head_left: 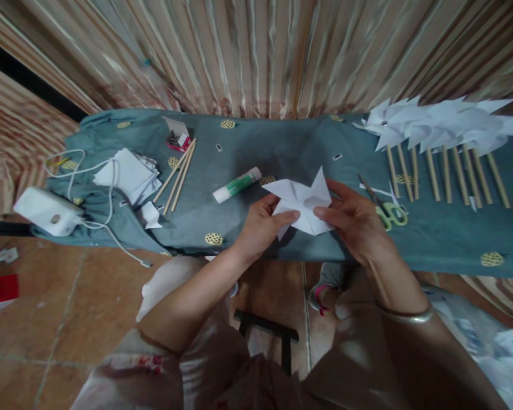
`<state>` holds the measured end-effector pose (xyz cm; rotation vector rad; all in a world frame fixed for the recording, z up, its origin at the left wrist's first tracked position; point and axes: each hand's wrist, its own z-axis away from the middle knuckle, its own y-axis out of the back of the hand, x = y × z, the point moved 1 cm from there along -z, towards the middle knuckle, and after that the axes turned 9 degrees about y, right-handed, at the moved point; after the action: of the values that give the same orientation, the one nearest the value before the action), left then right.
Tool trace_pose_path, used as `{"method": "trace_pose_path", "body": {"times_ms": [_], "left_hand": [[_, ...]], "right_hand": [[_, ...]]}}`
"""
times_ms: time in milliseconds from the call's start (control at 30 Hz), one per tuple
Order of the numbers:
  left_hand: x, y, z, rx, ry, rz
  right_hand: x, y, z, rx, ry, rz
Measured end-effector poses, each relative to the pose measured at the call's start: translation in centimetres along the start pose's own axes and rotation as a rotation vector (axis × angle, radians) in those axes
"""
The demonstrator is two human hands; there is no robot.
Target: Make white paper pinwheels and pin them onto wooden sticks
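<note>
A white folded paper pinwheel shape (302, 200) is held over the near edge of a table covered in blue-grey cloth (282, 148). My left hand (260, 225) pinches its lower left part, thumb on top. My right hand (354, 219) grips its right side, thumb pressed on the paper's middle. A glue stick (237, 184) with a green label lies just left of the paper. Green-handled scissors (387, 210) lie right behind my right hand.
Finished white pinwheels (440, 122) on wooden sticks (448, 171) line the right end. At the left lie a stack of white paper squares (128, 173), three loose sticks (179, 173), a small pin box (177, 140), a white device (47, 210) with cable. Striped curtain behind.
</note>
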<state>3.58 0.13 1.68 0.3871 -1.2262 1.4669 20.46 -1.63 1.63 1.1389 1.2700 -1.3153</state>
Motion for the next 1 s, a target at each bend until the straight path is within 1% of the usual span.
{"method": "trace_pose_path", "body": {"times_ms": [100,267,367,533,733,867,1000], "left_hand": [[-0.20,-0.07,-0.06,0.000,0.012,-0.047],[-0.37,-0.13,-0.14,-0.022,-0.010,-0.119],[-0.35,-0.22,-0.12,-0.030,-0.008,-0.139],[-0.43,-0.31,-0.18,-0.021,-0.018,-0.134],[-0.73,-0.18,-0.63,0.014,-0.088,-0.137],[-0.75,0.01,-0.87,0.041,-0.097,-0.206],[-0.44,0.12,-0.77,0.043,-0.107,-0.257]], "right_hand": [[-0.08,0.02,-0.11,-0.029,0.016,0.036],[0.53,0.38,-0.24,0.044,0.020,0.101],[0.59,0.40,-0.21,0.048,0.013,0.130],[0.35,0.05,-0.23,0.061,-0.005,0.156],[0.42,-0.31,-0.29,0.105,-0.016,0.167],[0.65,-0.42,-0.28,0.122,0.012,0.183],[0.83,-0.57,-0.33,0.090,0.051,0.186]]}}
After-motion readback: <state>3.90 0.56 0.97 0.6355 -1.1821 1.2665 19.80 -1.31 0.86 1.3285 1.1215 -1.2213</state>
